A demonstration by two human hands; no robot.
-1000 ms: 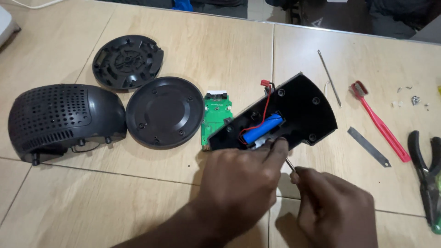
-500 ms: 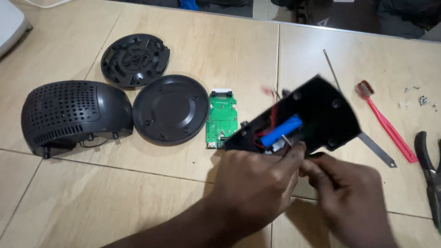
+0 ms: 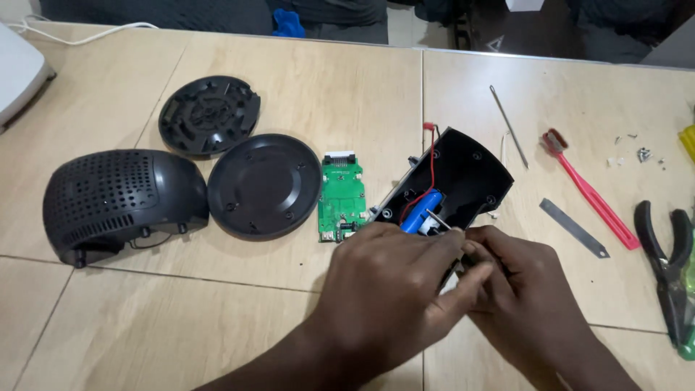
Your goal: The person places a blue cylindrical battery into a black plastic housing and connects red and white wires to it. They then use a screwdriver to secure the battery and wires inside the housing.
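Since the earlier frames both hands have closed in together at the near edge of the black housing (image 3: pixel 456 181), which now sits tilted, open side up. Left hand (image 3: pixel 394 279) clenched over the housing's near edge, steadying it. Right hand (image 3: pixel 517 286) pinched around a thin metal tool (image 3: pixel 443 221), tip resting at the blue battery cell (image 3: pixel 422 213) inside the housing. Red wire (image 3: pixel 432 148) runs from the cell up past the housing's far rim.

Just left of the housing: green circuit board (image 3: pixel 340 195), flat on the wooden table (image 3: pixel 326 94). Further left: round black cover (image 3: pixel 263 185), ribbed black disc (image 3: pixel 208 116), perforated black shell (image 3: pixel 119 203). Right of the housing: metal rod (image 3: pixel 508 124), red toothbrush (image 3: pixel 588 192), flat metal strip (image 3: pixel 573 227), pliers (image 3: pixel 664 266) at the table's right edge.
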